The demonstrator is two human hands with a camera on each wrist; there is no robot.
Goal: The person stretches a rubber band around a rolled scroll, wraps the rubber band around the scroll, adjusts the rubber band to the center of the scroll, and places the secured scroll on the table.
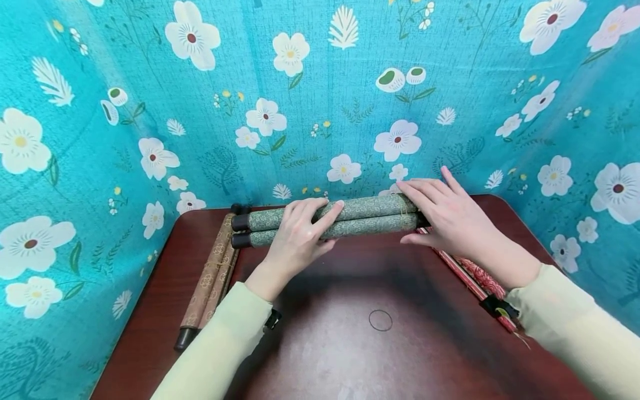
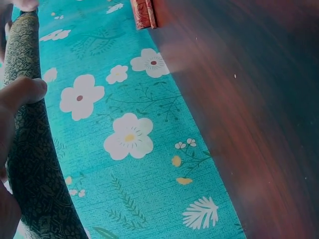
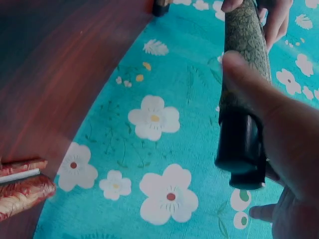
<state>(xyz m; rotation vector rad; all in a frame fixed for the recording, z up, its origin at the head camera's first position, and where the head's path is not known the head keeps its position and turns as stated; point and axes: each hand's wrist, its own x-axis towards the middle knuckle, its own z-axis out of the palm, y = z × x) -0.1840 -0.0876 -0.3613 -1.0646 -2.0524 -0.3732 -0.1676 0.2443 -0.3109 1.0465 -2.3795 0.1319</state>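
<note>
Two green patterned scrolls (image 1: pixel 370 216) with dark end knobs are held side by side above the table, nearly level. My left hand (image 1: pixel 300 225) grips them left of their middle, its thumb on the near side. At their right end my right hand (image 1: pixel 450 214) holds them between thumb and fingers, index finger lifted. A thin yellowish band circles the scrolls near that end. The right wrist view shows the dark knobs (image 3: pixel 239 144) beside the right thumb; in the left wrist view one green scroll (image 2: pixel 37 149) lies under the left thumb.
Brown patterned scrolls (image 1: pixel 212 272), tied together, lie at the table's left. Red patterned scrolls (image 1: pixel 470 272) lie at the right, partly behind the right arm. A thin loop band (image 1: pixel 380 320) rests on the dark red table (image 1: pixel 330 355). Blue flowered cloth (image 1: pixel 320 100) stands around the back and sides.
</note>
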